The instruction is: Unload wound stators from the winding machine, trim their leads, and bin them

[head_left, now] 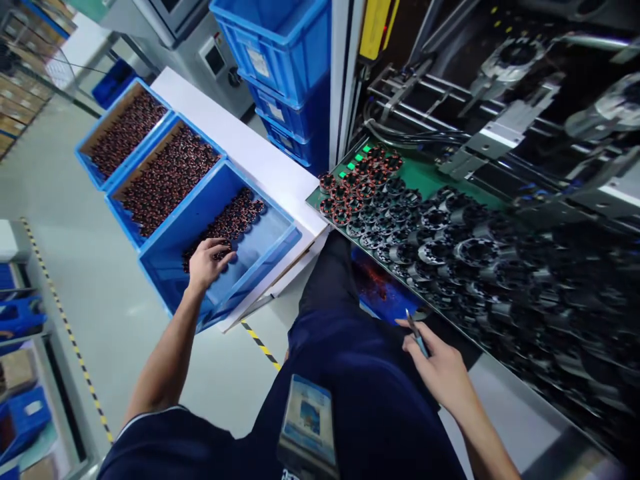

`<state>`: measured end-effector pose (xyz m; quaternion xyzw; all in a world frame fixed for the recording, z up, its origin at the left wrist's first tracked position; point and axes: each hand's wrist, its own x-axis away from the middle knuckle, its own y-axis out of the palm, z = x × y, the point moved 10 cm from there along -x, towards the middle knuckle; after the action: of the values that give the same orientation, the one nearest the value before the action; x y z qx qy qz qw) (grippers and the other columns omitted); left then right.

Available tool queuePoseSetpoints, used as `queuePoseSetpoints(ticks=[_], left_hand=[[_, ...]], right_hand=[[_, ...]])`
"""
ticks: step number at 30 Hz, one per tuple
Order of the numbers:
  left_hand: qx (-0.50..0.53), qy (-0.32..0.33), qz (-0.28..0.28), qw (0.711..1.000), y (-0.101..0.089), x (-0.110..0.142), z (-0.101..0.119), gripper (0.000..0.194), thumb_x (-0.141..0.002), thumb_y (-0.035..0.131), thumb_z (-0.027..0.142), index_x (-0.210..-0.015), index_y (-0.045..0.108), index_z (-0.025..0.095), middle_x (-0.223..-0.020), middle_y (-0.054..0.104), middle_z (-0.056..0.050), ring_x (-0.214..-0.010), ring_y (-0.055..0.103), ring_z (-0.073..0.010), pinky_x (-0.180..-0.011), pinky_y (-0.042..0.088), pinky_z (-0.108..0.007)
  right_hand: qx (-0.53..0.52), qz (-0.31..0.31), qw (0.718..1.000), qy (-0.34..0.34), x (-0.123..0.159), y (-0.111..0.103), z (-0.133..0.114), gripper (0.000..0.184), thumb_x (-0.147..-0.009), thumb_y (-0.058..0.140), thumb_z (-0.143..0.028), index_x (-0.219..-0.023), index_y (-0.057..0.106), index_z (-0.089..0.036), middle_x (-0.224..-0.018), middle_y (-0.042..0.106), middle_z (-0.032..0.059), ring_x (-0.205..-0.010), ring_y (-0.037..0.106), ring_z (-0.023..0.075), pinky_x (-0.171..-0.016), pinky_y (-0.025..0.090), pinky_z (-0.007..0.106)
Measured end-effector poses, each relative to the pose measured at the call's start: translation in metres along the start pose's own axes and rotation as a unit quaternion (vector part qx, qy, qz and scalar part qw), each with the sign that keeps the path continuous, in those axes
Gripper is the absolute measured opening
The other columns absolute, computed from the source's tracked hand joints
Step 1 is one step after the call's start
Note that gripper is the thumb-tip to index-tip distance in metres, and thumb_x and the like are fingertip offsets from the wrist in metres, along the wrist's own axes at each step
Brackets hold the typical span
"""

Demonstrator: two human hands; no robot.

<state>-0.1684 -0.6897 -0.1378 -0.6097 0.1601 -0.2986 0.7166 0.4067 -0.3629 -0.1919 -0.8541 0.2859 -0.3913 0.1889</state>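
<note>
My left hand (206, 261) is inside the nearest blue bin (260, 247), its fingers curled round a dark copper-wound stator (223, 251) at the end of the pile, partly hidden by the fingers. More wound stators (239, 217) lie in a row in the same bin. My right hand (440, 367) is in front of my body, near the green table's edge, closed round a small blue-handled tool (419, 337) with a pointed metal tip; its exact kind is hard to make out.
Two more blue bins (167, 170) full of wound stators stand beside it on a white table (240, 140). On the green machine table (425, 175) sit copper-wound stators (350, 190) and many dark ring-shaped parts (477, 253). Stacked blue crates (287, 60) rise behind.
</note>
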Motion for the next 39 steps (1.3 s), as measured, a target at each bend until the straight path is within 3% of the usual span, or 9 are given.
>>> queuePoseSetpoints(ticks=[6,12,16,19,22,25,28,33,39], left_hand=[[-0.095,0.023,-0.108,0.989,0.072,-0.022,-0.007,0.048,-0.11,0.071,0.056,-0.131,0.095,0.021,-0.153,0.071,-0.022,-0.147,0.057,-0.0423,-0.125,0.056,-0.055],[-0.112,-0.024,-0.117,0.987,0.068,-0.017,-0.034,0.05,-0.107,0.073,0.049,-0.148,0.088,0.024,-0.154,0.066,-0.024,-0.151,0.052,-0.0467,-0.122,0.055,-0.059],[-0.084,-0.026,-0.101,0.991,0.05,-0.005,-0.026,0.063,-0.104,0.081,0.052,-0.159,0.083,0.022,-0.168,0.062,-0.024,-0.153,0.057,-0.0448,-0.13,0.055,-0.056],[-0.008,0.001,0.021,1.0,0.016,-0.004,0.024,0.055,-0.113,0.074,0.056,-0.153,0.084,0.02,-0.16,0.068,-0.023,-0.151,0.063,-0.0416,-0.136,0.052,-0.057],[0.096,0.115,0.139,0.979,-0.014,-0.009,0.121,0.044,-0.116,0.076,0.06,-0.141,0.089,0.026,-0.153,0.076,-0.017,-0.146,0.068,-0.0383,-0.136,0.052,-0.059],[0.105,0.217,0.128,0.962,-0.011,-0.041,0.223,0.034,-0.116,0.078,0.05,-0.142,0.089,0.03,-0.163,0.074,-0.017,-0.15,0.066,-0.0395,-0.135,0.052,-0.063],[0.08,0.226,0.086,0.967,0.007,-0.101,0.286,0.045,-0.113,0.076,0.023,-0.157,0.084,0.028,-0.175,0.066,-0.019,-0.161,0.058,-0.0412,-0.133,0.054,-0.063],[0.009,0.266,-0.029,0.963,0.044,-0.176,0.33,0.045,-0.105,0.078,0.007,-0.148,0.086,0.019,-0.176,0.062,-0.025,-0.165,0.053,-0.0473,-0.131,0.053,-0.07],[0.027,0.292,-0.049,0.955,0.049,-0.194,0.328,0.018,-0.113,0.083,0.028,-0.127,0.088,0.019,-0.167,0.069,-0.019,-0.153,0.062,-0.034,-0.13,0.057,-0.05]], right_hand=[[0.018,-0.03,0.998,-0.042,-0.001,0.018,-0.023,0.071,-0.102,0.059,-0.069,-0.146,0.089,-0.021,-0.086,0.087,0.0045,-0.052,0.053,0.0175,-0.072,0.059,0.036],[0.016,-0.03,0.999,-0.033,-0.001,0.026,-0.014,0.072,-0.101,0.06,-0.072,-0.143,0.091,-0.022,-0.089,0.09,0.0067,-0.049,0.056,0.0187,-0.072,0.063,0.037],[0.009,-0.026,0.999,-0.031,0.0,0.03,-0.013,0.068,-0.102,0.06,-0.07,-0.143,0.091,-0.024,-0.089,0.09,0.0047,-0.052,0.06,0.019,-0.076,0.065,0.037],[0.004,-0.022,0.999,-0.047,-0.002,0.031,-0.022,0.061,-0.104,0.061,-0.065,-0.138,0.092,-0.025,-0.091,0.09,0.0056,-0.067,0.075,0.0233,-0.087,0.069,0.037],[-0.01,-0.024,0.998,-0.058,-0.005,0.03,-0.034,0.054,-0.105,0.063,-0.06,-0.135,0.09,-0.025,-0.112,0.096,0.0107,-0.094,0.09,0.0281,-0.1,0.07,0.038],[0.002,-0.031,0.997,-0.074,-0.004,0.028,-0.046,0.052,-0.107,0.062,-0.058,-0.135,0.089,-0.024,-0.122,0.096,0.0123,-0.098,0.091,0.0279,-0.101,0.07,0.038],[0.011,-0.035,0.995,-0.088,0.002,0.023,-0.049,0.054,-0.11,0.059,-0.058,-0.138,0.089,-0.023,-0.126,0.096,0.0123,-0.104,0.092,0.0283,-0.108,0.069,0.038],[-0.003,0.002,0.997,-0.072,0.013,0.007,-0.022,0.061,-0.11,0.062,-0.066,-0.145,0.089,-0.024,-0.118,0.095,0.011,-0.111,0.092,0.0297,-0.117,0.069,0.04],[-0.033,0.029,0.998,-0.047,0.024,0.012,0.009,0.068,-0.105,0.066,-0.079,-0.135,0.093,-0.025,-0.111,0.094,0.0091,-0.097,0.09,0.0285,-0.107,0.073,0.039]])
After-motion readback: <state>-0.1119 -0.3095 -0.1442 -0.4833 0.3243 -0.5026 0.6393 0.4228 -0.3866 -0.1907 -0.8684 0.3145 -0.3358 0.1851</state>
